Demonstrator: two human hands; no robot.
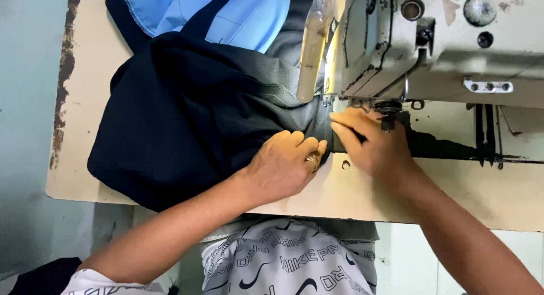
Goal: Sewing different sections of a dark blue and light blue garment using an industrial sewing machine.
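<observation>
Both hands press on dark navy fabric (187,119) at the sewing machine (436,51). Left hand (286,162), a ring on one finger, lies knuckles-up with fingers curled, its grip pinning a fold of the cloth flat against the counter (464,187). Right hand (371,142) sits just beside it, fingers stretched toward the needle area, fingertips on the cloth's edge; whether that grip pinches the fabric or only presses it I cannot tell, since the machine head shades it. Beyond the left grip the fabric bulges in a heap, with a light blue piece (238,15) farther off.
</observation>
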